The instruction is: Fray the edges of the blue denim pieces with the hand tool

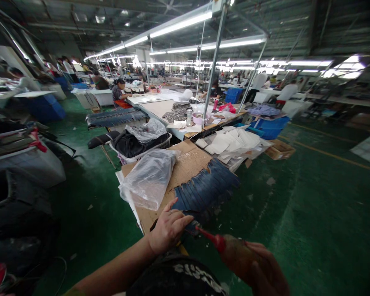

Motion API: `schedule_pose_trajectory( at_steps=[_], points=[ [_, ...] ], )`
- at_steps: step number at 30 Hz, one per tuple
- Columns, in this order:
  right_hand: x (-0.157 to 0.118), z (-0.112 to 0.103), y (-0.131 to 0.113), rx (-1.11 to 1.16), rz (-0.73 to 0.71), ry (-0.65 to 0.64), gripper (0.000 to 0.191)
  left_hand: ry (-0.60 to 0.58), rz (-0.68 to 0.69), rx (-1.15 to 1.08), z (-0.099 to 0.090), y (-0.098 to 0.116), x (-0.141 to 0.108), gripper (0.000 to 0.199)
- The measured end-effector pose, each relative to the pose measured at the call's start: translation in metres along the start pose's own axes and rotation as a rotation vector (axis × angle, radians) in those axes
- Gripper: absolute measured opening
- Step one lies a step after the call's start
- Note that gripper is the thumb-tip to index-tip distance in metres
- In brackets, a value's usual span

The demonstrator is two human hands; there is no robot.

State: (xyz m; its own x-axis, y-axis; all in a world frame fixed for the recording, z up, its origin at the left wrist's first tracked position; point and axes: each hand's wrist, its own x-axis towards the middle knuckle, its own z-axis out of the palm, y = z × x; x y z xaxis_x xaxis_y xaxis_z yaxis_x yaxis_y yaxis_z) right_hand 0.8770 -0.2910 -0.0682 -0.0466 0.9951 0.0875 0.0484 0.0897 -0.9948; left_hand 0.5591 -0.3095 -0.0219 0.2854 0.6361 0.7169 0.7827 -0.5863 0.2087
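Observation:
My right hand is wrapped round a squeeze bottle with a long red nozzle, tilted to the left. The nozzle's tip is at a small dark-blue denim piece; whether it touches is too small to tell. My left hand grips this piece between thumb and fingers, at the near edge of the work board. Just beyond, a row of overlapping dark-blue denim pieces lies along the board's right side. What the bottle holds cannot be made out.
A cardboard-topped board carries a clear plastic bag. Behind it stand a white basket of dark cloth and a pile of pale sheets. A long table, a metal post and a cardboard box are farther off. People sit at other tables.

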Motion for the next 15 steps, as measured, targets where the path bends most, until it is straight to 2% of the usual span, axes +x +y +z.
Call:
schedule_pose_trajectory(
  at_steps=[2,6,11,15],
  points=[
    [0.001,0.000,0.001,-0.034,-0.010,-0.014,0.032,-0.006,0.013,0.001,0.000,0.005,0.003,0.026],
    [-0.001,0.002,0.003,0.040,0.080,0.036,0.034,-0.029,0.019,-0.003,0.000,0.012,0.001,0.025],
    [-0.015,-0.003,0.002,0.103,0.125,-0.088,0.032,-0.064,0.015,0.010,0.002,0.017,-0.007,0.028],
    [-0.026,-0.009,0.003,0.067,0.095,-0.070,0.033,-0.076,0.014,0.025,0.003,0.023,-0.011,0.029]
  ],
)
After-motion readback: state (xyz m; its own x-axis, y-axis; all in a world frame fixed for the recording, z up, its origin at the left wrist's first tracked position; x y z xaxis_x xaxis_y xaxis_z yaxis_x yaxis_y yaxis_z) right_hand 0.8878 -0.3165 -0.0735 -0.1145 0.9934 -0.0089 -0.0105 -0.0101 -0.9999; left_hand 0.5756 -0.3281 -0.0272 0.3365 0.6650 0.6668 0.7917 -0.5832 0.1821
